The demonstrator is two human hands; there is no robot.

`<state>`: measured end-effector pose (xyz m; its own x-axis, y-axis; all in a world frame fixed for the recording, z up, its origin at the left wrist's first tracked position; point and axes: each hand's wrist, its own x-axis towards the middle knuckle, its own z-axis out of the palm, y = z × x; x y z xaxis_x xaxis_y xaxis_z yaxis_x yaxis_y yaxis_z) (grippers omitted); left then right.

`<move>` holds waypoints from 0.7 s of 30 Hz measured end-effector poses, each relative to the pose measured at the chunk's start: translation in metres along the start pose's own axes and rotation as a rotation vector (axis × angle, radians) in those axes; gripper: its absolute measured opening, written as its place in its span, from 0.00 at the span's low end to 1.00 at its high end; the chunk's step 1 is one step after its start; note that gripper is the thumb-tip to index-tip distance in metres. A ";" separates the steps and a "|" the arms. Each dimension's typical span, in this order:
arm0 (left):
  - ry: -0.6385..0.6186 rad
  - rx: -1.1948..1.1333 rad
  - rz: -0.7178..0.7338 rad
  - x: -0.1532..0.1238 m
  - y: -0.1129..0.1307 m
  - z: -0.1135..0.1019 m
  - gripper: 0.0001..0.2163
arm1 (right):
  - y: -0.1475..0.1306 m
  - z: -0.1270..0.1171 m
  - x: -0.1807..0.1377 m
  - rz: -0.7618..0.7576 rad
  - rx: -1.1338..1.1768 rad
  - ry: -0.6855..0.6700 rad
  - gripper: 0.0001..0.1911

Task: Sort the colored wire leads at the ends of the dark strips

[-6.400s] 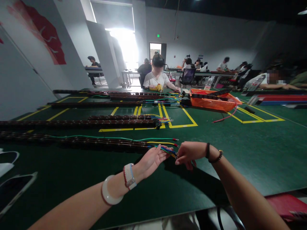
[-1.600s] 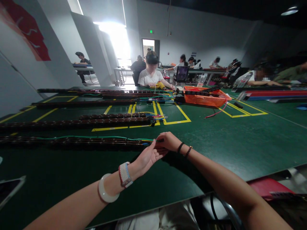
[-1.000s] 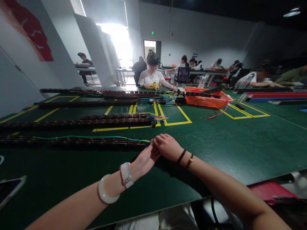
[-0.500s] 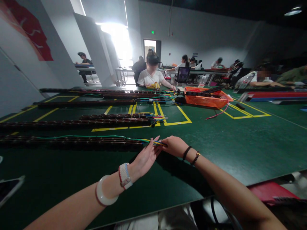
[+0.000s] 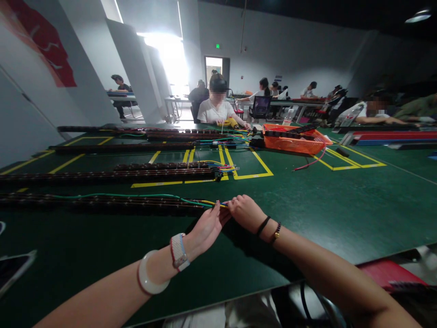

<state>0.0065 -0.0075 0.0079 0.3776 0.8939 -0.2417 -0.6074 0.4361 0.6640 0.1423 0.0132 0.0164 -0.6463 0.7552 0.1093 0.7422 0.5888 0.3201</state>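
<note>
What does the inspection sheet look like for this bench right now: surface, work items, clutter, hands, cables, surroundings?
Surface: dark green table mat with yellow taped rectangles.
Work items: long dark component strip nearest the person; bundle of coloured wires at its right end.
Clutter: orange plastic basket far side; more dark strips in rows; red flat object at near edge.
Hands: left hand and right hand meet at the wire ends, fingers pinched on them.
Cables: green wire runs along the nearest strip; loose red wire trails from the basket.
Surroundings: seated person in white shirt opposite; others at further tables.
</note>
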 end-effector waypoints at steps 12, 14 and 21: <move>-0.009 -0.016 0.017 0.006 -0.003 -0.013 0.08 | 0.025 -0.004 -0.046 0.178 0.312 0.048 0.22; -0.012 -0.013 0.023 0.006 -0.003 -0.013 0.08 | 0.029 -0.006 -0.058 0.207 0.381 0.020 0.22; -0.005 -0.007 0.022 0.006 -0.003 -0.010 0.09 | 0.006 -0.002 -0.073 0.219 0.437 0.039 0.17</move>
<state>0.0034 -0.0025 -0.0030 0.3679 0.9026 -0.2238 -0.6206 0.4175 0.6637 0.1939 -0.0391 0.0126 -0.4670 0.8681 0.1680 0.8609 0.4898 -0.1380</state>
